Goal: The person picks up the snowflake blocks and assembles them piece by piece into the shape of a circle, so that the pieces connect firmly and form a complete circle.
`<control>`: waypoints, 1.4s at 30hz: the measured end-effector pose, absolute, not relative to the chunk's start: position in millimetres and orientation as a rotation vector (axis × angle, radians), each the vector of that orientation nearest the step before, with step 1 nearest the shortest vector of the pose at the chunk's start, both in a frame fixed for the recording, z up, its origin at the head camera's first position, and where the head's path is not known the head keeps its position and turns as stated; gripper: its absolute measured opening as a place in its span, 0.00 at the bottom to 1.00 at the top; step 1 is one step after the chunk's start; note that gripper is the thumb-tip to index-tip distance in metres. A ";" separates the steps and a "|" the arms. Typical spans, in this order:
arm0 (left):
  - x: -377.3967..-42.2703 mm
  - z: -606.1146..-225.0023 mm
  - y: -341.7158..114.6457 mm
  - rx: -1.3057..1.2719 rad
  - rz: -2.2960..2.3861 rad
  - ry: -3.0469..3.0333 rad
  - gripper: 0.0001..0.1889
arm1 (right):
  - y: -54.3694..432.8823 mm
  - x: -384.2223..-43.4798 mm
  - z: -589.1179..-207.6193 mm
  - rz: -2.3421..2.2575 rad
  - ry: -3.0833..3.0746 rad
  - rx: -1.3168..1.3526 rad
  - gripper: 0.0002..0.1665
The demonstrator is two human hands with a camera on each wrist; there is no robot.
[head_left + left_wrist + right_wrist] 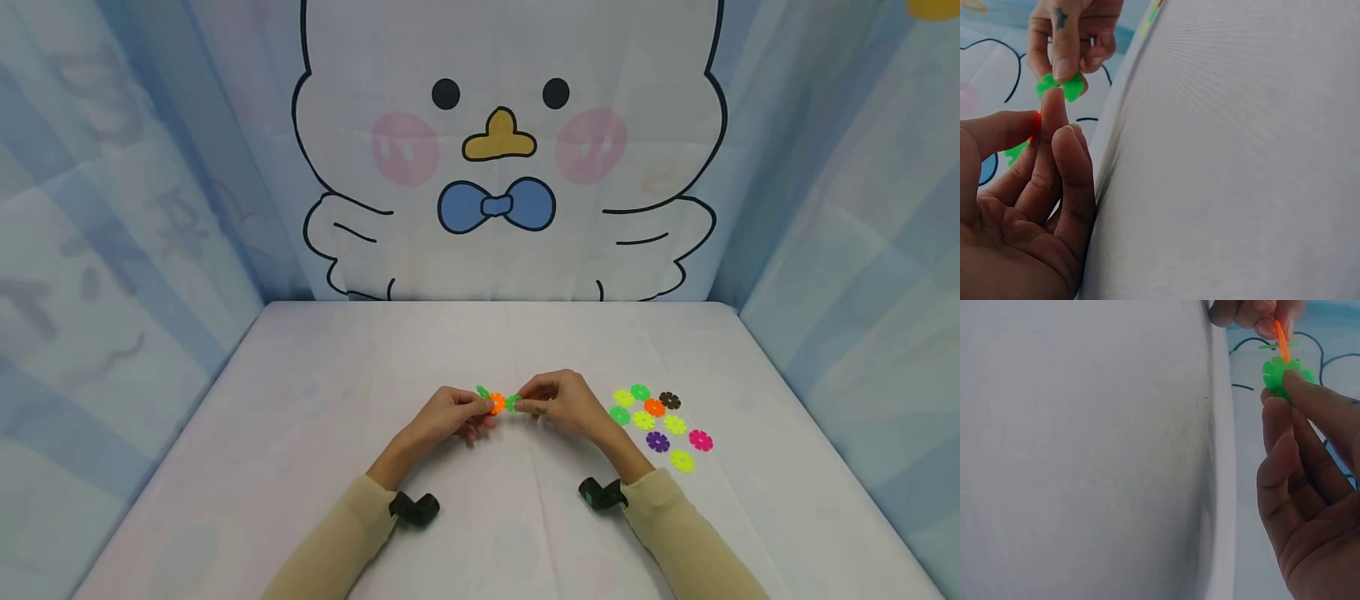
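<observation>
My left hand (450, 412) pinches an orange notched snowflake disc (498, 404) between thumb and fingers. A green disc (483, 392) adjoins it on the far left side; in the right wrist view it shows nearly edge-on across the orange disc (1282, 344). Facing it, my right hand (564, 406) pinches a second green disc (512, 402) by its edge. In the right wrist view this green disc (1274, 374) overlaps the lower end of the orange one. Both hands are over the middle of the table, with part of each disc hidden behind fingertips.
On the white-covered table (300, 467), to the right of my right forearm, lie several loose discs: yellow (682, 461), green (641, 392), orange (655, 407), purple (657, 442), pink (701, 440) and dark brown (670, 401). A printed cloth (495, 258) hangs behind the table's far edge.
</observation>
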State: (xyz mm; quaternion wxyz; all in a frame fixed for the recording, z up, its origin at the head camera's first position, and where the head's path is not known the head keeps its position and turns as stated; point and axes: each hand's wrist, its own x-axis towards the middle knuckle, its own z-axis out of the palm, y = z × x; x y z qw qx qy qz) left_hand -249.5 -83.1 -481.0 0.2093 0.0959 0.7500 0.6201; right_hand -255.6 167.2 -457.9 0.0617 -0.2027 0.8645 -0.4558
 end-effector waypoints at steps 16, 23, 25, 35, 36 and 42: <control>-249.3 -480.9 -82.2 0.268 1.743 2.076 0.16 | 161.1 -254.7 -458.2 -1.325 2.731 -0.675 0.04; -249.5 -481.6 -83.6 0.306 1.732 2.081 0.16 | 159.5 -253.4 -458.0 -1.304 2.752 -0.715 0.03; -249.7 -481.9 -84.1 0.319 1.733 2.076 0.16 | 159.0 -253.3 -458.3 -1.306 2.756 -0.721 0.03; -251.5 -482.9 -87.9 0.353 1.731 2.025 0.16 | 157.6 -252.4 -458.8 -1.365 2.711 -0.731 0.03; -251.5 -482.7 -88.3 0.362 1.732 2.020 0.16 | 157.5 -252.1 -458.9 -1.369 2.709 -0.732 0.03; -250.9 -481.8 -89.5 0.394 1.729 2.010 0.16 | 155.2 -252.0 -459.3 -1.353 2.722 -0.756 0.04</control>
